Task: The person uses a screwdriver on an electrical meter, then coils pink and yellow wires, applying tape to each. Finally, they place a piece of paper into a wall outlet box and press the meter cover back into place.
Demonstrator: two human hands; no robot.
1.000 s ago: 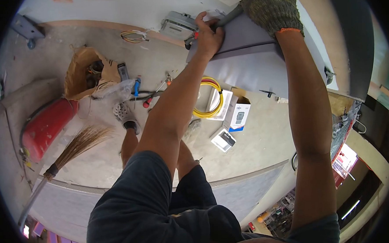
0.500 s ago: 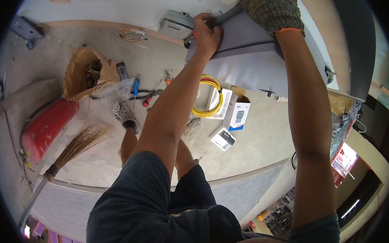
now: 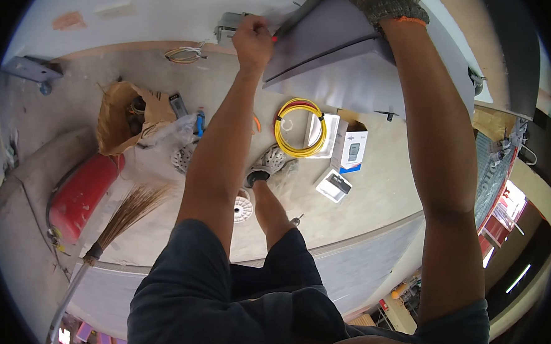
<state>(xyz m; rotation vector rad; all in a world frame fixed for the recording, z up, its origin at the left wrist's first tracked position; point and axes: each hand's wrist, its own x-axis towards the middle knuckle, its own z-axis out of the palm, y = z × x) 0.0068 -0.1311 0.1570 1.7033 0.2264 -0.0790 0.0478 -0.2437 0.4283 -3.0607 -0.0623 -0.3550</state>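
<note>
My bare left hand (image 3: 253,43) is raised beside the grey meter-like box (image 3: 227,26) on the wall. Its fingers are curled together; a small red bit shows at their edge, but blur hides what they hold. My right hand (image 3: 388,0), in a dark knitted glove with an orange cuff, is at the top edge above the grey metal cabinet (image 3: 335,57). Its fingers are cut off or hidden. Close to the glove, a thick grey cable or conduit (image 3: 307,8) runs along the cabinet's top.
On the floor lie a yellow wire coil (image 3: 278,134), a white product box (image 3: 353,144), a small white tray (image 3: 334,186), a blue-handled tool (image 3: 200,121) and a white spool (image 3: 243,209). A paper sack (image 3: 114,124), red container (image 3: 80,198) and broom (image 3: 131,214) are at left.
My left hand has left the grey cable and moved left toward the meter-like box. The gloved hand has gone slightly up, further out of view. The camera view has shifted.
</note>
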